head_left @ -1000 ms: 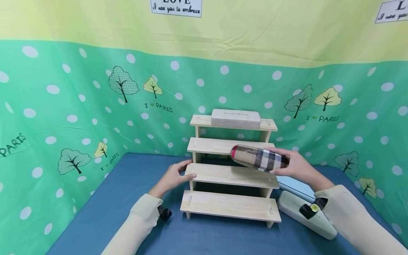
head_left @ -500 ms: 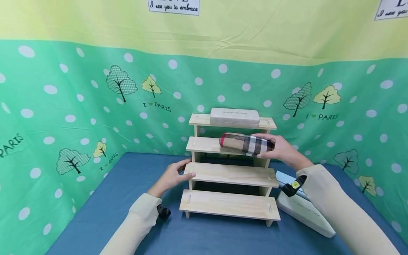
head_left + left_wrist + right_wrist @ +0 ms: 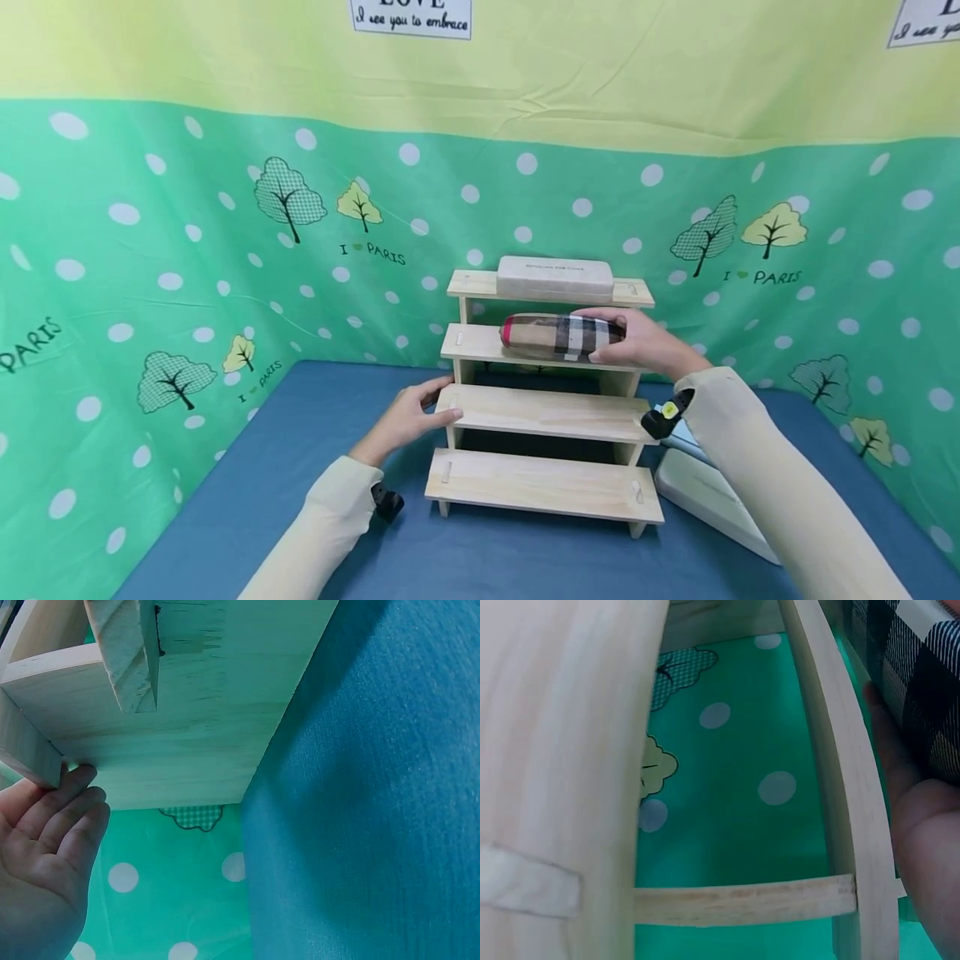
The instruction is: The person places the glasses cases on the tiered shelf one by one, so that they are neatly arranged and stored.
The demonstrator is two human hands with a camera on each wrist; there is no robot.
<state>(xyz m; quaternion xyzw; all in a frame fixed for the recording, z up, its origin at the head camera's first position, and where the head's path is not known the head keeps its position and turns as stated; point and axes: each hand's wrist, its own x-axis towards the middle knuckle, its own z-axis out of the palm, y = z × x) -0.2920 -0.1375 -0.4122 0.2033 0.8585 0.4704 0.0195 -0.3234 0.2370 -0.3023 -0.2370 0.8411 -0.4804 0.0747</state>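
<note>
"Where is the plaid case (image 3: 551, 337)?"

"Lengthwise at the second tier (image 3: 474, 341) from the top of the wooden stand (image 3: 543, 486), red end leftward; from where I stand, I cannot tell whether it touches the plank."

"And the hands?"

"The right hand (image 3: 643, 340) pinches the case's right end between thumb and fingers. The left hand (image 3: 405, 419) grips the left end of the third tier (image 3: 536, 410), thumb to the front, fingers behind."

"Surroundings?"

"A grey box (image 3: 555, 280) on the top tier (image 3: 474, 283); beside the stand, right, a pale box (image 3: 708, 496), partly behind the sleeve (image 3: 780, 483), on the blue table (image 3: 247, 517)."
</note>
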